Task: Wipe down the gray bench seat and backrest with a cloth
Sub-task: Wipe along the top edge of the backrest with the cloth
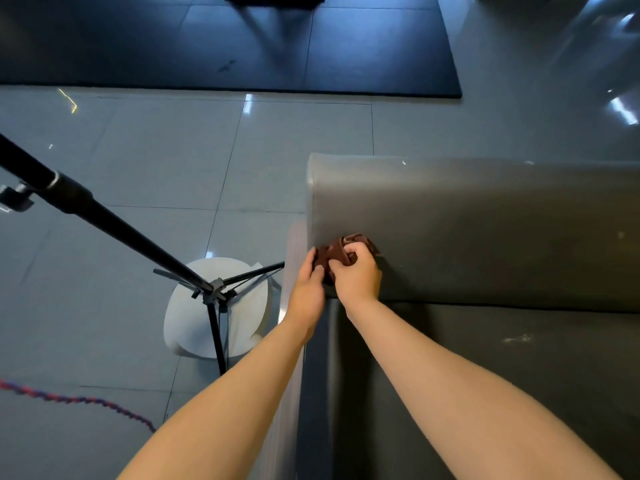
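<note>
The gray bench fills the right half of the view: its padded backrest (485, 223) stands above the darker seat (485, 375). A dark reddish-brown cloth (341, 250) is bunched against the lower left corner of the backrest. My right hand (356, 277) grips the cloth from the right, fingers curled into it. Touching the cloth's left side is my left hand (306, 292), with its fingers closed on the fabric. Small pale marks show on the seat (516, 338) and the backrest.
A black tripod stand (213, 289) rises just left of the bench, its pole slanting to the upper left. A white round object (214, 306) lies on the tiled floor under it. A red-and-blue cord (79, 400) crosses the lower left. A black mat (225, 43) covers the far floor.
</note>
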A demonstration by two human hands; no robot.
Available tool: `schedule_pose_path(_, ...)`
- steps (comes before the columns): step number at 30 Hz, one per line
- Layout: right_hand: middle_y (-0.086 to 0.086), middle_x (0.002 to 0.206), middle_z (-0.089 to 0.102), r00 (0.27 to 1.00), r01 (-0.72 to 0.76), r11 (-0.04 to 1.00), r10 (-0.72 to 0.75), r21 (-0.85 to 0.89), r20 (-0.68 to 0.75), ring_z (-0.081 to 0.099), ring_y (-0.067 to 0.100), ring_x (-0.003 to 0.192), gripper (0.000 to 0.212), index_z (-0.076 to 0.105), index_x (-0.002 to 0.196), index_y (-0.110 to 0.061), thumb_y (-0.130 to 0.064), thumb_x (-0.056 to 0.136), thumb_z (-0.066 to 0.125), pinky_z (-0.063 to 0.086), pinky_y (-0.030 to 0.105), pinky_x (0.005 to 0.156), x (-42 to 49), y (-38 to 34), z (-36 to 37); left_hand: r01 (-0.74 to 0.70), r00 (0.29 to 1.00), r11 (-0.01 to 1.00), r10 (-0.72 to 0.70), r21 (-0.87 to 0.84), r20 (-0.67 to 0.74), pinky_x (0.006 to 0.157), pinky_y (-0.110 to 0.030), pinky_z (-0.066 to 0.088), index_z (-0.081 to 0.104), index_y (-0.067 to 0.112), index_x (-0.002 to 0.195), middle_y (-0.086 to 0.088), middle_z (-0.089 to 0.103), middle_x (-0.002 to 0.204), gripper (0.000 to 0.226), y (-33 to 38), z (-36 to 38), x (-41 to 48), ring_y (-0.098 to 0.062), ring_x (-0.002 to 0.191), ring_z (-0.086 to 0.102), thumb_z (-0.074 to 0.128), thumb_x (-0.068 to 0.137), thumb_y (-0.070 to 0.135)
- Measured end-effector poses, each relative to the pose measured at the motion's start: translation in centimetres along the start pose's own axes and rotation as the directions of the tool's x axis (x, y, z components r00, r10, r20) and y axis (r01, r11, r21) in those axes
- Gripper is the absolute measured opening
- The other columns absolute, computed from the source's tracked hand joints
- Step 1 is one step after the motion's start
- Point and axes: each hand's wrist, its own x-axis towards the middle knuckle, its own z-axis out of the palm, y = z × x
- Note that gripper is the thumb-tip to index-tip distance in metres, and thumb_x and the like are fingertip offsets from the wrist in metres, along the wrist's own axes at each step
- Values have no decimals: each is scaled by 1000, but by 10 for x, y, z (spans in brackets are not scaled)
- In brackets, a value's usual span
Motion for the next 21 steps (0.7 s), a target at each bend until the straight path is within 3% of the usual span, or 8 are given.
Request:
schedule_pose_path(3,-7,108,67,995,38,977,-18,208,-100,66,14,104,18,59,105,-28,-18,94,69,59,34,88,2,-3,-9,3,1000,1000,-2,27,-12,112,-24,30,25,34,159,6,41,154,52,-3,2,-5,-5,135,38,38,110,20)
schedule_pose_path(6,-11,101,68,989,92,921,-42,380,-139,68,13,99,18,58,102,-36,-27,93,71,60,46,89,7,-20,-8,-40,998,997,42,61,-38,108,-25,37,25,39,157,10,45,147,55,3,4,-7,-4,130,45,40,109,17)
schedule_pose_path(9,-12,100,67,989,74,885,-5,460,-149,68,13,98,19,58,101,-36,-28,92,73,61,45,88,8,-25,5,-84,991,990,95,111,-94,105,-22,42,25,45,155,16,42,140,60,2,2,-3,0,126,44,40,107,11)
schedule_pose_path(12,-15,98,66,986,78,906,-9,416,-167,67,6,95,17,58,98,-33,-23,94,70,61,39,89,10,-15,17,-109,988,976,127,190,-85,79,-4,46,23,49,154,20,47,139,69,-12,-4,10,17,104,55,40,105,5)
schedule_pose_path(14,-12,98,66,982,104,925,-37,365,-185,66,1,93,14,58,99,-26,-18,95,69,59,29,88,14,-8,21,-140,987,957,156,253,-47,87,-1,41,25,52,150,32,47,133,72,-26,-7,18,26,107,49,41,103,1)
schedule_pose_path(17,-7,95,66,980,128,949,-75,289,-186,63,-1,89,14,57,100,-16,-11,94,68,50,11,76,20,2,23,-150,984,918,175,368,-34,117,-31,36,24,48,156,25,45,148,70,-53,-5,23,9,135,41,47,103,10)
schedule_pose_path(21,-5,94,66,986,96,965,-58,244,-157,61,2,85,16,57,94,-15,-4,91,68,43,2,69,21,23,35,-205,961,856,267,475,-66,121,-49,33,27,39,157,12,39,158,69,-78,-5,26,-9,148,32,56,101,12)
